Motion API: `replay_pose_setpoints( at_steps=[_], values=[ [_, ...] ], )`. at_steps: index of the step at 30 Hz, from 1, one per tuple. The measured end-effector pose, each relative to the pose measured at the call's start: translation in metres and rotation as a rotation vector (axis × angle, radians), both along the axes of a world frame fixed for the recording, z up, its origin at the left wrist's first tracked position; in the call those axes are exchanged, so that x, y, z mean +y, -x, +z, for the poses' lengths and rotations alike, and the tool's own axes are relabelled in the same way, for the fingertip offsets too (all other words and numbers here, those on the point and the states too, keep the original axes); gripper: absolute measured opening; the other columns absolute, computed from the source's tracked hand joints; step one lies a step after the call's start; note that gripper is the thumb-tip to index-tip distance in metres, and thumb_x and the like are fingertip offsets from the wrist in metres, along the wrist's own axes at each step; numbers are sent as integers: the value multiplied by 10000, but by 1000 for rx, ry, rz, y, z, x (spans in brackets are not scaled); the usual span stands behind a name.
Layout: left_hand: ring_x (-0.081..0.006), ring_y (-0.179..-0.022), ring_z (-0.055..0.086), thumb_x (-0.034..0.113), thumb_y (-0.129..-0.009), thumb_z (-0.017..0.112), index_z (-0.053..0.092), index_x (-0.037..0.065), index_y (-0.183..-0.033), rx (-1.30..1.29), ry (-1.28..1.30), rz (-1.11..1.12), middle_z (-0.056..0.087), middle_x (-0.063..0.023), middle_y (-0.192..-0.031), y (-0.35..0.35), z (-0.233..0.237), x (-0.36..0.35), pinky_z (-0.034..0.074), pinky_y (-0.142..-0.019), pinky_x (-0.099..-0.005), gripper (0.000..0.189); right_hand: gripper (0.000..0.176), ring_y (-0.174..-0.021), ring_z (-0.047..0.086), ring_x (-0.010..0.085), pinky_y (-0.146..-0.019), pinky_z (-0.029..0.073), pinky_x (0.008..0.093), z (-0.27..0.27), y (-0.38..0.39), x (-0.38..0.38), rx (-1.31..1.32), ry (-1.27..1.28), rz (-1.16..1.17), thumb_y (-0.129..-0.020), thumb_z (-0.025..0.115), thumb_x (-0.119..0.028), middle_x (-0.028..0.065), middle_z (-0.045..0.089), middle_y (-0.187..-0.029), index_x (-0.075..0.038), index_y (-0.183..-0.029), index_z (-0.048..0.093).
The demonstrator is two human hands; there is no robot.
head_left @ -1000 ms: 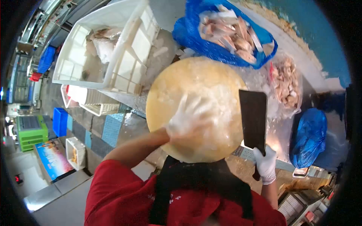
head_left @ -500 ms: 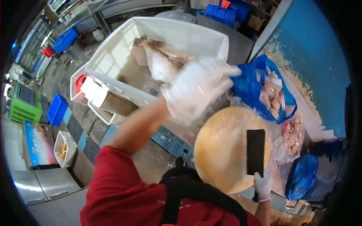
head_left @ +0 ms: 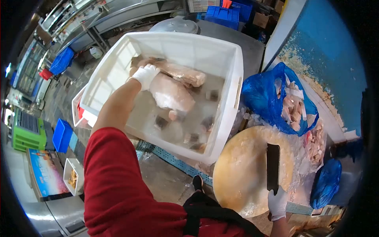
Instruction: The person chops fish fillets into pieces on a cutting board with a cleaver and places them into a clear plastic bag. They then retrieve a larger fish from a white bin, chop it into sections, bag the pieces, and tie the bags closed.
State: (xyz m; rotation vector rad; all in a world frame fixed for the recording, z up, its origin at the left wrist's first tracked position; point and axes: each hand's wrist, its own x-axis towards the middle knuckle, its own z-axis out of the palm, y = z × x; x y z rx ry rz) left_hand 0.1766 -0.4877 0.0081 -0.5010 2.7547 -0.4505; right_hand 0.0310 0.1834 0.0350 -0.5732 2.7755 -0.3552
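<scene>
My left hand (head_left: 145, 76), in a white glove, reaches into a big white tub (head_left: 185, 38) of cloudy water. Its fingers curl over the upper left end of a large pale piece of fish (head_left: 170, 94); the fingertips are partly hidden. Another long piece of fish (head_left: 184, 74) lies behind it, touching it. Smaller dark-skinned chunks (head_left: 161, 122) sit in the water. My right hand (head_left: 277, 202), gloved too, is closed round the handle of a cleaver (head_left: 272, 166). The dark blade lies over the right part of a round chopping block (head_left: 241, 166).
A blue plastic bag (head_left: 260, 93) of pale cut pieces stands behind the block, beside ice and a clear bag of pieces (head_left: 314, 142). Another blue bag (head_left: 325, 183) lies at right. A blue wall (head_left: 331, 51) bounds the right side. Blue crates (head_left: 62, 134) stand on the floor at left.
My left hand has moved from a blurred position over the tub's near right side to the fish inside at left. My right hand still holds the cleaver over the block.
</scene>
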Motion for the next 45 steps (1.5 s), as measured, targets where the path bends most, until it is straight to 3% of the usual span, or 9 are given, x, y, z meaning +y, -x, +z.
replay_pose_setpoints(
  at_steps=[3, 6, 15, 21, 27, 34, 38, 41, 45],
  values=[
    [-340, -1084, 642, 264, -756, 734, 596, 83, -1174, -71, -25, -69, 654, -151, -1105, -27, -25, -23, 508, -918, -448, 476, 134, -697, 668, 430, -616, 512, 465, -6, 8, 8, -11, 44, 6, -826, 621, -108, 245, 642, -697, 24, -847, 637],
    [-308, -928, 685, 234, -846, 630, 603, 161, -1217, 88, -108, -358, 676, -140, -956, -16, 60, 23, 541, -814, -447, 379, 139, -687, 655, 440, -606, 504, 474, -13, 4, 14, -7, 86, 20, -835, 621, -120, 246, 633, -690, 18, -825, 625],
    [-299, -780, 689, 257, -835, 720, 597, 165, -1306, 512, 308, 25, 679, -122, -903, -86, 220, 143, 547, -634, -409, 496, 168, -714, 659, 447, -650, 513, 521, -11, 15, 19, -126, 85, 17, -843, 629, -154, 252, 644, -716, 13, -847, 615],
    [-91, -536, 534, 310, -956, 644, 650, 41, -949, 953, -668, 657, 592, -18, -689, -63, 240, 298, 415, -470, -253, 269, 235, -764, 668, 463, -696, 538, 508, -24, 28, 26, -197, 303, 58, -876, 623, -192, 283, 663, -784, 30, -953, 637],
    [-80, -471, 482, 477, -985, 565, 605, 69, -910, 686, -1117, 1069, 566, -10, -691, -32, 168, 479, 360, -395, -255, 417, 287, -800, 658, 443, -688, 509, 467, -43, 91, 39, -705, 468, 52, -858, 622, -177, 286, 665, -844, 50, -1032, 648],
    [-85, -500, 526, 407, -957, 645, 587, 75, -1188, 377, -1631, 1242, 589, -1, -756, -54, 44, 538, 413, -411, -258, 408, 258, -798, 662, 420, -703, 514, 454, -18, 105, 73, -246, 319, 330, -848, 633, -205, 275, 657, -825, 45, -906, 621],
    [-109, -612, 592, 523, -956, 581, 652, 30, -1023, 262, -1383, 1059, 609, -20, -741, -56, 23, 521, 487, -530, -290, 503, 321, -875, 644, 453, -786, 509, 493, -3, 102, 57, -229, 215, 431, -869, 599, -263, 298, 655, -895, 35, -982, 637],
    [-341, -775, 693, 590, -933, 564, 660, -31, -964, 326, -1028, 925, 687, -199, -787, -61, -18, 512, 529, -700, -428, 629, 346, -839, 651, 452, -743, 509, 484, 43, 105, 23, -25, 346, 505, -873, 612, -275, 295, 654, -870, 53, -982, 644],
    [-468, -884, 662, 646, -897, 571, 665, -40, -896, 456, -860, 786, 672, -310, -860, -62, -23, 502, 509, -776, -511, 692, 335, -633, 565, 161, -606, 478, 363, 167, 108, -29, 294, 877, 509, -900, 638, -267, 129, 582, -652, 66, -866, 630]
  ],
)
